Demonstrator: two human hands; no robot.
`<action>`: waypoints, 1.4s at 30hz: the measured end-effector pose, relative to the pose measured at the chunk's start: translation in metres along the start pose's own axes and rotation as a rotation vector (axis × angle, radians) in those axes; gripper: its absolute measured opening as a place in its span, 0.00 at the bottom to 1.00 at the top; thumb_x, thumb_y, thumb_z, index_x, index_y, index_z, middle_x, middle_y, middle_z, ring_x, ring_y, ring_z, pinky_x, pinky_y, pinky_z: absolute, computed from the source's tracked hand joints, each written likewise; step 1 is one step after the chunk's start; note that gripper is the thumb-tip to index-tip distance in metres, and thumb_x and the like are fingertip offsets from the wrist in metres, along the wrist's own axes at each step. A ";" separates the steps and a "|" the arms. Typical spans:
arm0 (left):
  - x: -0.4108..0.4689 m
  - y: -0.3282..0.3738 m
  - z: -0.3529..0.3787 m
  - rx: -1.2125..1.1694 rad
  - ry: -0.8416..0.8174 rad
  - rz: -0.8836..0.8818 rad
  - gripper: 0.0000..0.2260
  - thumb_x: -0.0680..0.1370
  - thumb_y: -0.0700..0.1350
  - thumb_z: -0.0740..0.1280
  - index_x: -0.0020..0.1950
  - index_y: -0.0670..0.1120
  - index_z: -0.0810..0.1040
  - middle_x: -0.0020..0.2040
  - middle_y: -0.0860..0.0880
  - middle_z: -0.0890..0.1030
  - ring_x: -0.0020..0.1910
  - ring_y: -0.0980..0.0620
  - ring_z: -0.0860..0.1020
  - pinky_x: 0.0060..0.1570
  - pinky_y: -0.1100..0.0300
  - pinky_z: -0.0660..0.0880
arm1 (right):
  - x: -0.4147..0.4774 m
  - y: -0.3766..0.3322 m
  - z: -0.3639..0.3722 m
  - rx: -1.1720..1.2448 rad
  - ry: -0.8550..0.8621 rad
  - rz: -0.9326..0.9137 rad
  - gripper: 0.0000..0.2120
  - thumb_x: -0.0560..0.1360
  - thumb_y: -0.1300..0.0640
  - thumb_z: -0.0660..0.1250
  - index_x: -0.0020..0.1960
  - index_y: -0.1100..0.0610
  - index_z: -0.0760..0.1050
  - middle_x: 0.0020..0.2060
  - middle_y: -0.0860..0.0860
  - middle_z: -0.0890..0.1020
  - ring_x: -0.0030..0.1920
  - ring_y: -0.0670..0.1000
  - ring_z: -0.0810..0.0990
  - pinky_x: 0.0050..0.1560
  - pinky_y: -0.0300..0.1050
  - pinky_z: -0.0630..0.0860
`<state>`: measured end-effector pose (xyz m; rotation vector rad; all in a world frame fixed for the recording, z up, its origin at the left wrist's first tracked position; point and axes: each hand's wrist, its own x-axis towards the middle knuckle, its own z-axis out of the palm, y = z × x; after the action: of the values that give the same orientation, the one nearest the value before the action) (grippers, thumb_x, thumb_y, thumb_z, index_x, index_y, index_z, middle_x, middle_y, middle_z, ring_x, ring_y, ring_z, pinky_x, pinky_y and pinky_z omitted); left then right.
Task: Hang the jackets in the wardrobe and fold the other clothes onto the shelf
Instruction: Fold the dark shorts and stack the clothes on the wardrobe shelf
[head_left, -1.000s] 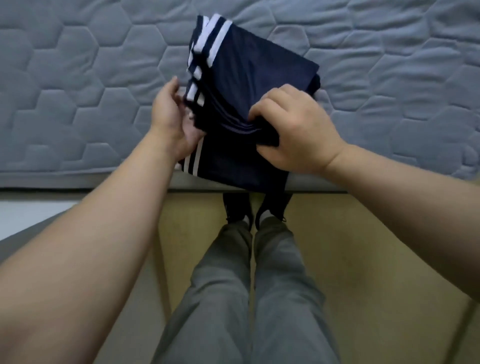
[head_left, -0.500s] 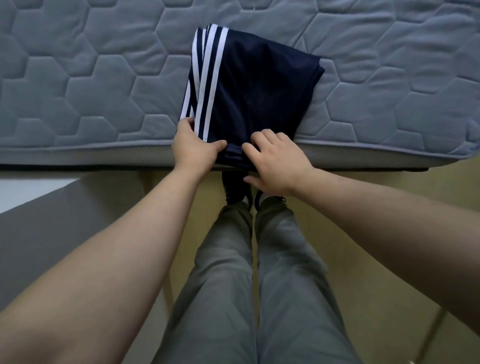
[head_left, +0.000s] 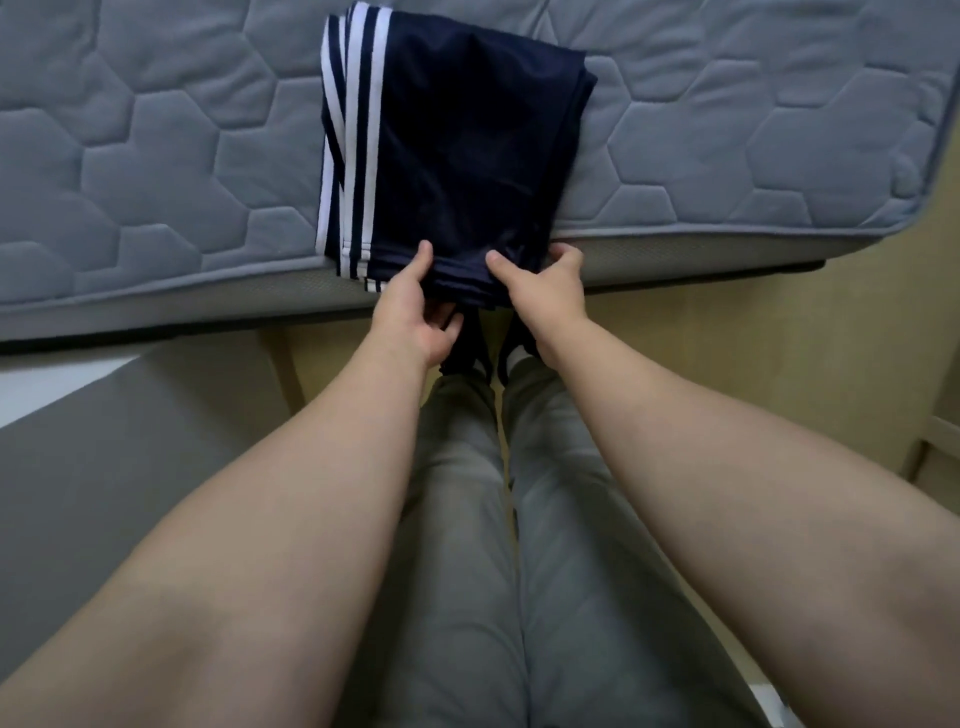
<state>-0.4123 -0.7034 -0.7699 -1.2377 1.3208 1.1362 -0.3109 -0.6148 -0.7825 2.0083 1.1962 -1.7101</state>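
Observation:
A folded navy garment with white side stripes (head_left: 457, 150) lies flat on the grey quilted mattress (head_left: 156, 171), its near edge hanging just over the mattress edge. My left hand (head_left: 415, 312) pinches that near edge, thumb on top and fingers underneath. My right hand (head_left: 545, 291) grips the same edge a little to the right, thumb on top, fingers curled round the fabric's corner.
The mattress edge (head_left: 182, 306) runs across the view just beyond my hands. Below it are a yellowish wooden floor (head_left: 727, 353), my grey-trousered legs (head_left: 498, 519) and dark shoes. A grey surface (head_left: 104, 441) lies at the lower left.
The garment went from held up and bunched between my hands to lying flat on the mattress. Both hands have slid back to its near edge, and the view has shifted left.

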 end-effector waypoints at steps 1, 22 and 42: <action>0.001 -0.001 -0.001 -0.013 -0.010 -0.003 0.22 0.73 0.51 0.77 0.63 0.44 0.79 0.55 0.42 0.85 0.56 0.43 0.82 0.64 0.46 0.76 | 0.001 0.001 0.000 0.008 -0.032 0.015 0.35 0.68 0.46 0.78 0.68 0.58 0.68 0.61 0.52 0.79 0.59 0.52 0.79 0.63 0.48 0.75; -0.313 0.061 0.045 0.709 -0.253 0.654 0.15 0.72 0.36 0.69 0.58 0.47 0.78 0.52 0.44 0.84 0.49 0.42 0.84 0.47 0.44 0.83 | -0.273 -0.094 -0.115 0.235 -0.502 0.220 0.34 0.69 0.31 0.71 0.62 0.56 0.74 0.51 0.56 0.86 0.49 0.56 0.87 0.47 0.54 0.80; -0.674 -0.304 0.127 2.041 -1.689 0.331 0.15 0.75 0.41 0.72 0.61 0.50 0.81 0.57 0.42 0.84 0.55 0.40 0.83 0.50 0.48 0.81 | -0.543 0.147 -0.348 1.605 0.420 -0.618 0.43 0.68 0.19 0.56 0.74 0.42 0.68 0.63 0.45 0.81 0.65 0.48 0.78 0.70 0.50 0.70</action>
<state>-0.0888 -0.5245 -0.1176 1.2831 0.5169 0.1662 0.0515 -0.7106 -0.2369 3.0527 0.3333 -3.3285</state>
